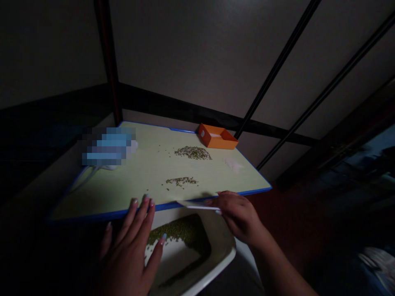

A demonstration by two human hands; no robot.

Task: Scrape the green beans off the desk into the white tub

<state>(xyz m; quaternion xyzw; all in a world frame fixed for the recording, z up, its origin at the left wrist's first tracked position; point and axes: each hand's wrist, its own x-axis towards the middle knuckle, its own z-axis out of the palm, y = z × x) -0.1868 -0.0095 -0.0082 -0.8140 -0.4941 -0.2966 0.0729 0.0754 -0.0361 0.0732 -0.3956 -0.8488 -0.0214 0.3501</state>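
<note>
My right hand (239, 213) pinches a thin white card-like piece (200, 205) at the front edge of a pale table (145, 152) with a blue rim. Fingers spread, my left hand (132, 250) rests its fingertips at that edge and holds nothing. A small scatter of green bean-like grains (182, 181) lies just beyond the card. Farther back is a larger heap of mixed green and pale grains (194, 153). Below the edge, between my hands, a white basin (226, 242) contains many green grains (182, 228); my left hand covers part of it.
An orange open box (222, 143) stands at the table's back right. Near the right side lies a small pale pinkish pile (233, 164). A pixelated bluish object (108, 146) with a cable sits at the left. A wall (191, 53) rises behind the table.
</note>
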